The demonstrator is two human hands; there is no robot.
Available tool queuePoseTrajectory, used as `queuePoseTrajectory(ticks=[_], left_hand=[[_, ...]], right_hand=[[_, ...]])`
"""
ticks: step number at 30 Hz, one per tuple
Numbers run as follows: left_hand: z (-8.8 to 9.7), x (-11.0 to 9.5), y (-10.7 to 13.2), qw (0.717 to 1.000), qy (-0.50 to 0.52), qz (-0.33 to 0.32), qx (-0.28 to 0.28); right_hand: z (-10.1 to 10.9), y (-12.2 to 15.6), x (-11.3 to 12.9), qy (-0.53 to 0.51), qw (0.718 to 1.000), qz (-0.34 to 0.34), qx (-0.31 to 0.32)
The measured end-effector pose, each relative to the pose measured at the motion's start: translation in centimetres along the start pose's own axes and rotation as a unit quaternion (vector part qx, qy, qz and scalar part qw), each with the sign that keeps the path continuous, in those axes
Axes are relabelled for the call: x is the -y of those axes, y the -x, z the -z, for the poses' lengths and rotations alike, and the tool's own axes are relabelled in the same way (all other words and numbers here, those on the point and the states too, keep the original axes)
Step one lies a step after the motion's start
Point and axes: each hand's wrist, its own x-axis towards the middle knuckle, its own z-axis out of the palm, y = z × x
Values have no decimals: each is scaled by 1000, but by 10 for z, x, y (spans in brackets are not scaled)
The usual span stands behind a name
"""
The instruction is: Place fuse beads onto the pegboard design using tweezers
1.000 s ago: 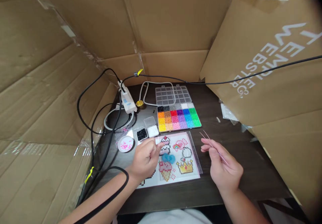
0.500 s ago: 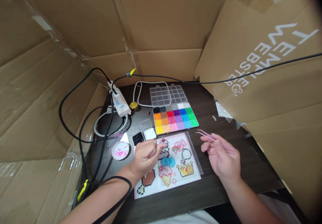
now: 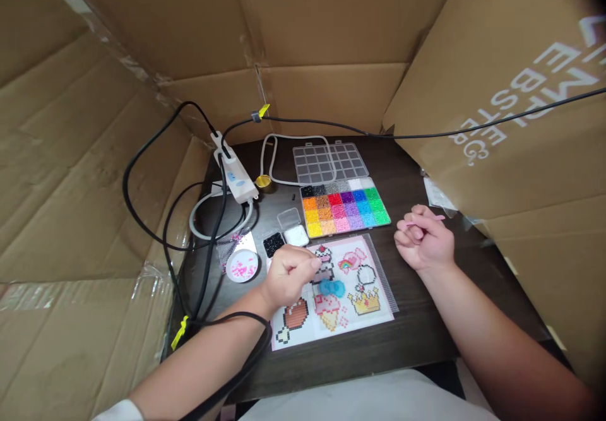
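Observation:
My left hand (image 3: 290, 276) is curled into a fist above the left part of a pixel-pattern sheet (image 3: 303, 329). Whatever its fingers may hold is hidden. Printed on the sheet are a crown (image 3: 365, 303), a candy, an ice cream and a drumstick. A translucent blue piece (image 3: 332, 288) lies in the sheet's middle. Right of the sheet, my right hand (image 3: 427, 239) is turned palm up with fingers curled round pink tweezers (image 3: 436, 218); only a short part of them shows. Behind the sheet stands a sectioned box of coloured beads (image 3: 349, 210).
A white dish of pink beads (image 3: 242, 266) and small boxes of black beads (image 3: 273, 244) and white beads (image 3: 296, 236) are at the left. Farther back are a power strip (image 3: 239, 178), black cables and a clear lid (image 3: 353, 159). Cardboard walls (image 3: 326, 93) surround the table.
My right hand has turned over, so the tweezers that pointed left now lie across its curled fingers. My left hand keeps its fist over the sheet. The camera view has shifted.

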Motion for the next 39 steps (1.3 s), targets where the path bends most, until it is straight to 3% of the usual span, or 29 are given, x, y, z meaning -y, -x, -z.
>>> queuePoseTrajectory(ticks=[10, 15, 22, 30, 35, 39], left_hand=[[2, -1, -6, 969, 163, 128, 133], [6, -4, -11, 945, 178, 172, 214], [10, -14, -20, 910, 164, 220, 312], [15, -10, -23, 879, 191, 254, 355], [17, -3, -22, 834, 270, 298, 376], [16, -1, -22, 817, 308, 295, 388]], right_hand=[[5, -18, 10, -31, 992, -81, 96], [12, -20, 12, -20, 987, -78, 139], [25, -29, 17, -6, 989, -57, 139], [31, -33, 19, -39, 977, -89, 189], [32, -36, 17, -56, 969, -96, 223], [28, -36, 17, -56, 969, -97, 220]])
